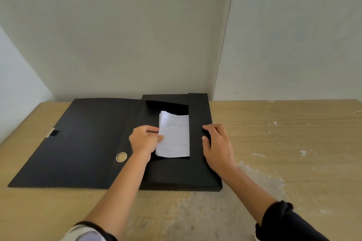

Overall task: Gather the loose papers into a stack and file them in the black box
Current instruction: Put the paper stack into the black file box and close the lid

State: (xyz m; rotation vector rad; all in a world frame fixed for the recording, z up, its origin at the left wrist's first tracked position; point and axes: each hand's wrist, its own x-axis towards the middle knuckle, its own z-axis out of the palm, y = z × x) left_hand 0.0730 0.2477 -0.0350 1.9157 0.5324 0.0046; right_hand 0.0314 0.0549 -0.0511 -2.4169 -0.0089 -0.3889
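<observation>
The black box (176, 174) lies open on the wooden table, its lid (78, 139) spread flat to the left. A stack of white handwritten papers (174, 137) sits inside the box, partly under the inner flaps. My left hand (145, 139) pinches the left edge of the papers. My right hand (217, 145) rests on the box's right flap, fingers curled over its edge.
The table (284, 143) shows worn, pale patches at the front and right. A wall rises right behind the box. The lid carries a round finger hole (121, 157) and a small clasp (52, 132) at its left edge.
</observation>
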